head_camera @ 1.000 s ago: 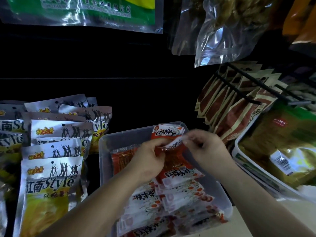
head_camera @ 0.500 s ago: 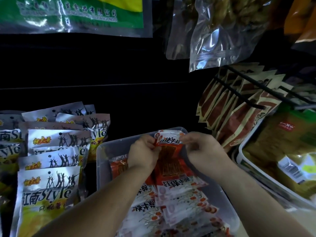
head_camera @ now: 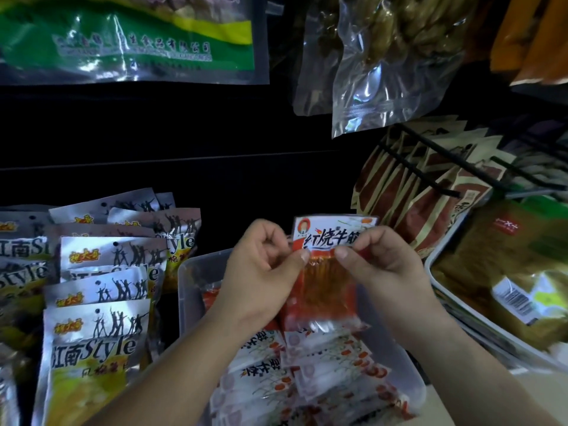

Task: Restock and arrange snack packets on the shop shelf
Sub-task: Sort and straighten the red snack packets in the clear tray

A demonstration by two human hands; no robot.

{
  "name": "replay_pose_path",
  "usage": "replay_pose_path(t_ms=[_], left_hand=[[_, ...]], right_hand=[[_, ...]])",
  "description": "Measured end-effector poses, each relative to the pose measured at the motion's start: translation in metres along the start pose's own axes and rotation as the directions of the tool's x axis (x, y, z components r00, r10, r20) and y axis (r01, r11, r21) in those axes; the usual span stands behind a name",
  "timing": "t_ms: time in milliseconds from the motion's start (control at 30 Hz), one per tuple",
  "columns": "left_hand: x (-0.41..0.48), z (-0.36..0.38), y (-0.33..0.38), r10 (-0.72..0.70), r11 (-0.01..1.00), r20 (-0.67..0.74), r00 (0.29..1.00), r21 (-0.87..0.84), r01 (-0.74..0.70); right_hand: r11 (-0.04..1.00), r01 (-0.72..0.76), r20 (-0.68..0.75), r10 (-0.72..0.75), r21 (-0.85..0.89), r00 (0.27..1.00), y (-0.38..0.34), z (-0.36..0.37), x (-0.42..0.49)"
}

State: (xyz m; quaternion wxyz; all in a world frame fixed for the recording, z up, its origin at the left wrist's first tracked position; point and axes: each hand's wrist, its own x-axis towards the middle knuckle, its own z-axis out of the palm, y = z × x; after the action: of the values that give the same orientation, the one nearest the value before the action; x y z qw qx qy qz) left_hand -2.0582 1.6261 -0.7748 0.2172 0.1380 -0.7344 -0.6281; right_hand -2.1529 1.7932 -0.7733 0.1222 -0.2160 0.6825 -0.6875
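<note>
Where the fingers pinch: left fingers and right fingers squeeze the top part of one red and white plastic snack packet.
Left hand: curled, at the packet's left edge.
Right hand: curled, at the packet's right edge.
Packet: upright, held up over the far end of a clear plastic tub.
Tub: on the shelf, holding a pile of flat red and white packets.
Left side: shiny silver and yellow bags stand in rows just beside the tub.
Right side: brown pouches lean under black bars; a white tray holds green-brown bags.
Up high: clear bags hang down.
</note>
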Motion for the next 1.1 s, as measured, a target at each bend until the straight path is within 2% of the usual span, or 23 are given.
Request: replay_pose_path(t_ms=[67, 133, 300, 367, 433, 500, 600, 667, 767, 867, 933, 967, 1000, 1067, 1100], left_hand=[[-0.012, -0.003, -0.001, -0.112, 0.989, -0.009, 0.994, -0.101, 0.11], [-0.022, -0.006, -0.004, -0.172, 0.976, 0.012, 0.985, -0.136, 0.172], [-0.033, -0.013, -0.005, -0.228, 0.943, 0.145, 0.963, -0.212, 0.255], [-0.034, -0.02, -0.006, -0.225, 0.951, 0.234, 0.946, -0.157, 0.265], [-0.037, -0.024, -0.008, -0.245, 0.966, 0.313, 0.918, -0.005, 0.259], [-0.04, -0.022, -0.008, -0.255, 0.967, 0.306, 0.917, 0.08, 0.242], [-0.042, -0.021, -0.01, -0.249, 0.968, 0.19, 0.95, 0.066, 0.241], [-0.043, -0.025, -0.01, -0.246, 0.969, 0.172, 0.954, 0.054, 0.24], [-0.044, -0.029, -0.012, -0.296, 0.948, 0.29, 0.91, -0.029, 0.318], [-0.046, -0.029, -0.013, -0.305, 0.938, 0.348, 0.887, -0.053, 0.343], [-0.047, -0.027, -0.016, -0.291, 0.939, 0.358, 0.887, -0.069, 0.336], [-0.049, -0.025, -0.017, -0.3, 0.932, 0.341, 0.891, -0.093, 0.35], [-0.051, -0.022, -0.018, -0.303, 0.932, 0.312, 0.9, -0.101, 0.348], [-0.051, -0.016, -0.02, -0.268, 0.959, 0.201, 0.942, -0.042, 0.282], [-0.051, -0.015, -0.021, -0.218, 0.976, 0.145, 0.965, 0.022, 0.217]], right_hand=[[0.994, -0.05, 0.031, 0.047, 0.092, 0.998, -0.002, 0.0, -0.004], [0.986, -0.129, 0.101, 0.118, 0.108, 0.988, -0.002, 0.0, -0.01], [0.962, -0.254, 0.223, 0.228, 0.098, 0.948, 0.0, -0.002, -0.02], [0.941, -0.289, 0.149, 0.264, 0.178, 0.953, -0.002, 0.001, -0.02], [0.93, -0.277, 0.04, 0.275, 0.243, 0.961, -0.005, 0.005, -0.02], [0.939, -0.253, 0.034, 0.252, 0.235, 0.967, -0.006, 0.007, -0.02], [0.964, -0.231, 0.214, 0.2, 0.134, 0.956, -0.013, 0.001, -0.026], [0.98, -0.194, 0.339, 0.166, 0.05, 0.926, -0.017, -0.005, -0.032], [0.984, -0.181, 0.45, 0.165, -0.007, 0.877, -0.013, -0.01, -0.037], [0.965, -0.263, 0.547, 0.222, -0.003, 0.807, -0.003, -0.013, -0.041], [0.962, -0.269, 0.528, 0.251, -0.043, 0.811, 0.005, -0.016, -0.043], [0.968, -0.222, 0.494, 0.252, -0.12, 0.832, 0.009, -0.015, -0.044], [0.963, -0.132, 0.438, 0.227, -0.236, 0.87, 0.013, -0.014, -0.045], [0.884, 0.063, 0.319, 0.101, -0.464, 0.942, 0.017, -0.012, -0.046], [0.865, 0.12, 0.27, 0.019, -0.488, 0.963, 0.017, -0.012, -0.046]])
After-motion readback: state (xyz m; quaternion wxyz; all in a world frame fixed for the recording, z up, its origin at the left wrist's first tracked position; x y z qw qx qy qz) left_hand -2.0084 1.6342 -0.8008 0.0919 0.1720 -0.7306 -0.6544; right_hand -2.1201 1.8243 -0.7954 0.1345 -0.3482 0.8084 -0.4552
